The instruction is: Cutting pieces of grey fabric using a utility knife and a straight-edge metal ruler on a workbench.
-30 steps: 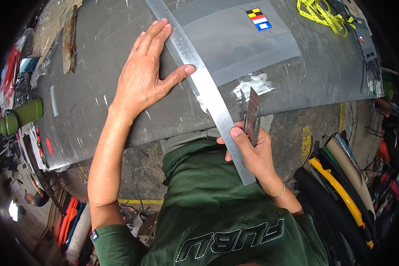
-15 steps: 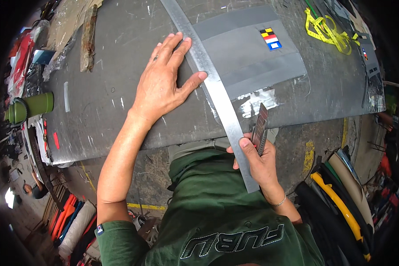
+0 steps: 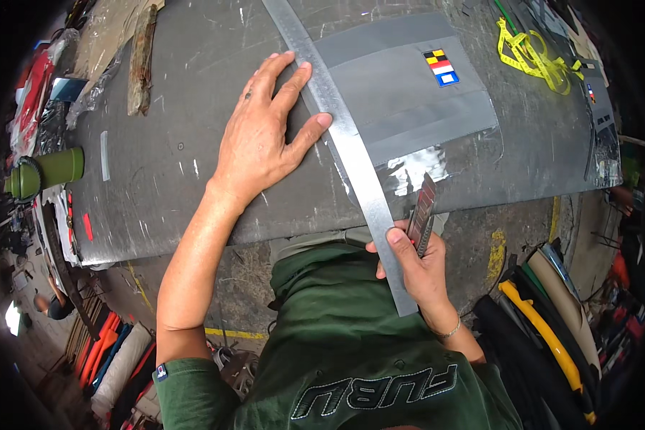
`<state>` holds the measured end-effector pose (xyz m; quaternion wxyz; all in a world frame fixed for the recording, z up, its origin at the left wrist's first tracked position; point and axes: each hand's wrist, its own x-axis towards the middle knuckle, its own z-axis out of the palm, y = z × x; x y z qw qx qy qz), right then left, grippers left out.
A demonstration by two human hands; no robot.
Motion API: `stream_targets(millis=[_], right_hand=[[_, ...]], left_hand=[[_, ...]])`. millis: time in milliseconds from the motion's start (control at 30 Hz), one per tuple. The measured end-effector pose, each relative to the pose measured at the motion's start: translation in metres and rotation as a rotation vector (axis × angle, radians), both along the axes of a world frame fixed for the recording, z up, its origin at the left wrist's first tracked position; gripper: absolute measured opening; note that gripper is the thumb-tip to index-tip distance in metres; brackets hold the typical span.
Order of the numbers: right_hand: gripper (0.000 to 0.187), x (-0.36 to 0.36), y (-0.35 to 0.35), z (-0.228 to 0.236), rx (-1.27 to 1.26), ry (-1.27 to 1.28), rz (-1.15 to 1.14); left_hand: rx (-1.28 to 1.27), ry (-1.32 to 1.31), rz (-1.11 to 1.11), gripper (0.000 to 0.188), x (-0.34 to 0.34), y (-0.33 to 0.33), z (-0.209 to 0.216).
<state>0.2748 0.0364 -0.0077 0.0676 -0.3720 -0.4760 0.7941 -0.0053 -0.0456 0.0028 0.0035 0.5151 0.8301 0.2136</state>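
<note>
A long metal straightedge (image 3: pixel 347 140) lies slantwise across the dark table, its near end jutting past the front edge. My left hand (image 3: pixel 259 136) is spread flat on the table to its left, thumb and fingertips touching the metal. My right hand (image 3: pixel 424 269) grips the straightedge near its lower end. That same hand also holds a utility knife (image 3: pixel 423 209), its blade end pointing up and away. Right of the straightedge lies a grey fabric panel (image 3: pixel 387 89) bearing a small colourful flag patch (image 3: pixel 441 68). Part of the panel's left edge is hidden under the metal.
A yellow measuring tape (image 3: pixel 534 57) lies tangled at the far right, near another grey piece with a patch (image 3: pixel 596 97). On the left are a worn wooden stick (image 3: pixel 142 64) and a green bottle (image 3: pixel 54 172). Fabric rolls (image 3: pixel 545 326) stand below the table at right.
The view has shifted very slightly. Both hands keep their hold, and the straightedge, knife and panel look almost unmoved.
</note>
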Motion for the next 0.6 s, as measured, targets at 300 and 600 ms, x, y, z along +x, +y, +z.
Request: stream_targets(millis=[300, 600], right_hand=[[0.031, 0.0026, 0.0002, 0.0004, -0.010, -0.004, 0.020], [0.033, 0.0009, 0.0007, 0.0020, -0.007, -0.004, 0.028]], left_hand=[[-0.002, 0.009, -0.061, 0.063, -0.0045, -0.0035, -0.0040], [-0.025, 0.026, -0.047, 0.065, -0.0040, -0.0003, -0.0022]])
